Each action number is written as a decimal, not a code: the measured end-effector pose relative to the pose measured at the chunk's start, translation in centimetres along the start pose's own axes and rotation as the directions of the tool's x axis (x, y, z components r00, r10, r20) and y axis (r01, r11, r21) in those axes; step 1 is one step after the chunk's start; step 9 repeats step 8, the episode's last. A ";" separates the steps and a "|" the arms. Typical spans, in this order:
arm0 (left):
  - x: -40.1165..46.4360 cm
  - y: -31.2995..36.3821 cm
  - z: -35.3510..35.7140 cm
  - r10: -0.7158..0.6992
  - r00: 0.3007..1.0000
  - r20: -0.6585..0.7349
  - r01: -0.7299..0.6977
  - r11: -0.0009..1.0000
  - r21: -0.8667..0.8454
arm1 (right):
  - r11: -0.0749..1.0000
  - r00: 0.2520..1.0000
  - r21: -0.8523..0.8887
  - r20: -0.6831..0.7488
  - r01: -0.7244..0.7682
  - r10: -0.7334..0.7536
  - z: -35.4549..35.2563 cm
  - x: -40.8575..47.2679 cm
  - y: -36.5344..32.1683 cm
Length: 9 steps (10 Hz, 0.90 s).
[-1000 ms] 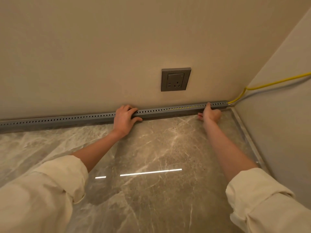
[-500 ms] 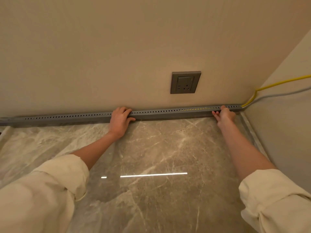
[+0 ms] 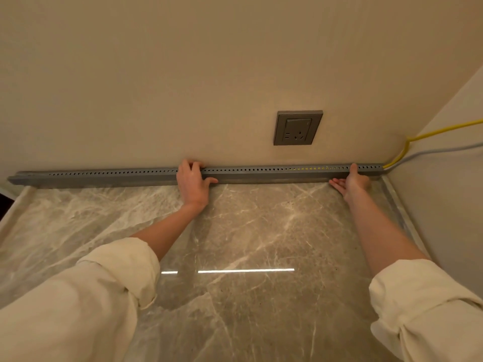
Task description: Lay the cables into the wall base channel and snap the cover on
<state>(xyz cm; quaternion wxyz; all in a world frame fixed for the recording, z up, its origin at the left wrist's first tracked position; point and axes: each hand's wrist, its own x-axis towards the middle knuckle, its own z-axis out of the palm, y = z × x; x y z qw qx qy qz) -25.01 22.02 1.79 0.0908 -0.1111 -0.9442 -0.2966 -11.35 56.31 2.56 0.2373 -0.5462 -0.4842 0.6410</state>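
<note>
Warm dim light, bright strip glare on glossy floor [image 3: 245,270], soft shadows under forearms, wide-angle bowing at edges, slight softness.

grey perforated channel [image 3: 261,172], yellow cable [image 3: 423,135], grey cable [image 3: 444,150], veined marble floor [image 3: 248,231]

You're looking at a beige wall [image 3: 183,74] with a grey socket plate [image 3: 298,128] set into it (low, toward the right corner). Below lies a glossy grey marble floor [image 3: 248,231], veined pale, carrying a bright strip reflection [image 3: 245,270].
</note>
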 end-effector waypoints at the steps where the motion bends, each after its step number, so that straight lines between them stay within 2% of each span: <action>1: 0.0 0.0 -0.1 0.028 1.000 0.006 -0.028 1.000 -0.002 | 0.998 0.999 0.051 0.039 -0.028 0.026 0.8 -1.1 0.1; 3: 0.3 -1.5 -0.9 0.201 0.975 0.092 -0.212 0.968 0.135 | 1.000 0.996 0.027 0.083 -0.014 0.012 2.9 -3.2 1.2; 6: -0.3 -1.6 -1.8 0.214 0.971 0.110 -0.231 0.958 0.169 | 0.997 0.996 0.059 0.065 -0.059 0.055 3.0 -4.7 1.2; 9: -1.5 -2.7 -2.9 0.267 0.961 0.069 -0.272 0.959 0.078 | 0.998 0.998 0.032 0.001 -0.058 0.058 2.0 -5.1 2.0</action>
